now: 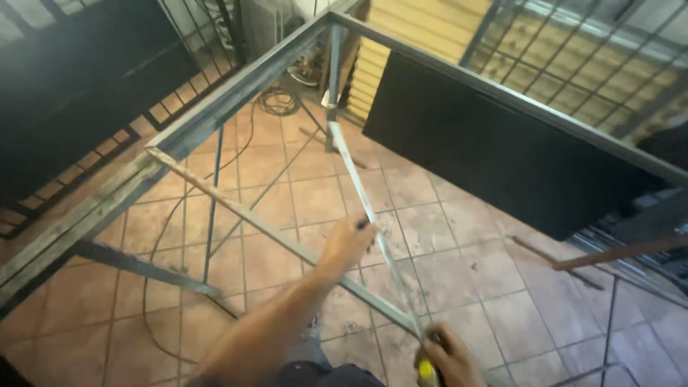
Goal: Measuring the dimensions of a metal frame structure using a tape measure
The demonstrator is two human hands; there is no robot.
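While tape (362, 197) spans frame (236, 93), probably taut, floor (459, 265) open

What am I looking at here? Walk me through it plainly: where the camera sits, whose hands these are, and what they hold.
There is one picture, taken by a camera worn on a person's head and looking down, so both arms belong to the wearer. The left hand reaches forward and pinches a tape measure blade, which stretches away to a corner post of a grey metal frame. The right hand, low in the picture, has its grip on the tape measure's yellow case. A thin diagonal bar of the frame crosses under the tape. Below lies a tiled floor with a dark cable on it. A black panel leans at the right.
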